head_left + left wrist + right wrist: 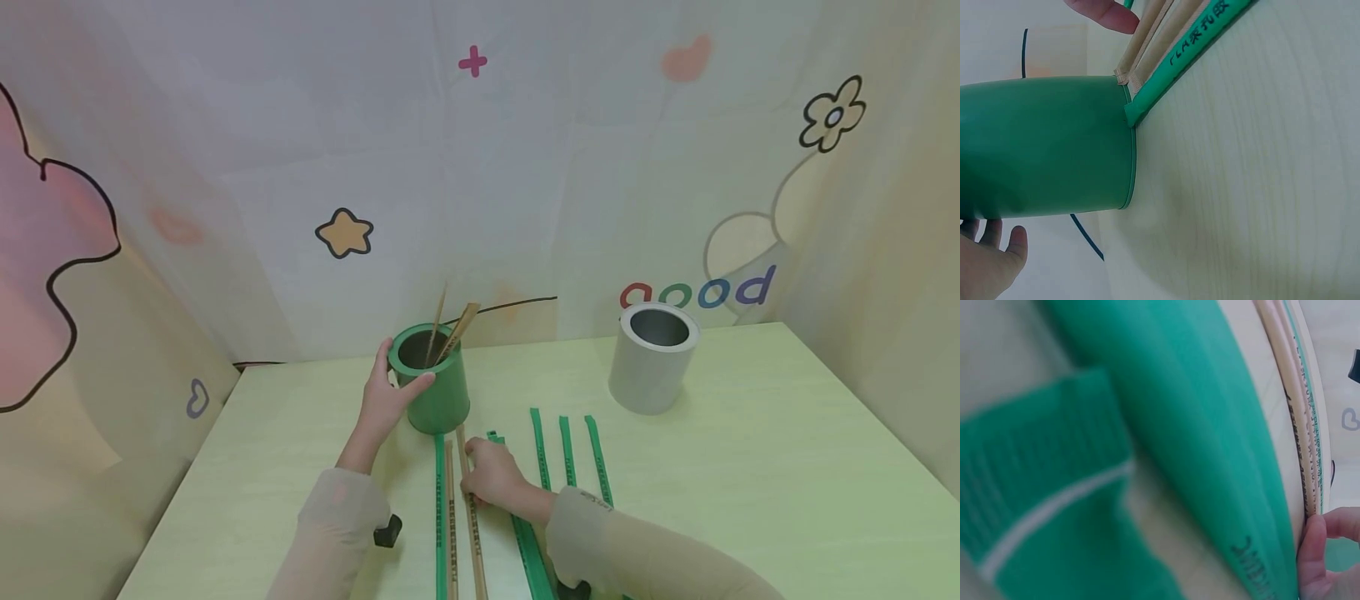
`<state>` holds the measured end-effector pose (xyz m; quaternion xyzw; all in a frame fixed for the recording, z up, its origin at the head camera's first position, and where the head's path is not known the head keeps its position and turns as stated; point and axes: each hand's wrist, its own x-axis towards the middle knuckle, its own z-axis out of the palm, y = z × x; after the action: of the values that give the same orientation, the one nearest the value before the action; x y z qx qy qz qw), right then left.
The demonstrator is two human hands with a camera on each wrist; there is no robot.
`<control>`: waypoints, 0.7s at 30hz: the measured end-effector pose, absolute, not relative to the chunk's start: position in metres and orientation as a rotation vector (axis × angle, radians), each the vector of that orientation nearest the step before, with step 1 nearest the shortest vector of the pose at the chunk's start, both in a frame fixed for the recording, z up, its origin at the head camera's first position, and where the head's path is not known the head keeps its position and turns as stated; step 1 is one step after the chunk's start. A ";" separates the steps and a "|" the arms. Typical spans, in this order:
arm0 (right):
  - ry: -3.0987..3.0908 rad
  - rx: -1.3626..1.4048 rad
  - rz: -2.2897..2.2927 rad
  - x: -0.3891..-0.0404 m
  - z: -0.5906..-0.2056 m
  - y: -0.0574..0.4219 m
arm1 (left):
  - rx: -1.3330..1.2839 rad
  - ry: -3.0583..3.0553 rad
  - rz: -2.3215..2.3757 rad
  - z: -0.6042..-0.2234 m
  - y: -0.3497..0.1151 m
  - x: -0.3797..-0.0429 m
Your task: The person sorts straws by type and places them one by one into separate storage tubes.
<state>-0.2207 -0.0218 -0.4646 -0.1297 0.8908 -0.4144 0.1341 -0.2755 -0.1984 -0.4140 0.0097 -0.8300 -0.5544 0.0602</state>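
My left hand (386,400) grips a green cylindrical cup (438,400) near its rim, thumb on the near side and fingers at the far left. Brown wrapped straws (459,327) stick up out of the cup. Just in front of it, my right hand (497,477) pinches a long brown paper-wrapped straw (476,546) between thumb and fingers. In the right wrist view the thumb (1313,550) presses at that straw's far end. Beside it lie another brown straw (452,533) and a green wrapped straw (440,517), their ends close to the cup's base.
A thick green bundle of wrapped straws (531,558) lies by the right forearm. Several separate green straws (566,450) are spread further right. An off-white cup (648,371) stands at the back right of the pale table (772,433), before a printed cloth (510,192).
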 end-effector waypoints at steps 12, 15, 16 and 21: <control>2.581 -0.422 -1.214 -0.221 -0.465 -0.020 | 0.022 -2.511 -1.677 -0.414 -0.198 -0.275; 2.550 -0.428 -1.247 -0.220 -0.465 -0.018 | 0.027 -2.512 -1.677 -0.415 -0.198 -0.275; 2.534 -0.427 -1.259 -0.220 -0.465 -0.018 | 0.024 -2.511 -1.677 -0.415 -0.198 -0.276; 2.494 -0.428 -1.276 -0.219 -0.465 -0.016 | 0.018 -2.502 -1.685 -0.412 -0.197 -0.275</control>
<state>-0.2187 -0.0157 -0.4651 -0.1494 0.8696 -0.4450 0.1534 -0.2752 -0.1974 -0.4124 0.0060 -0.8278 -0.5576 0.0624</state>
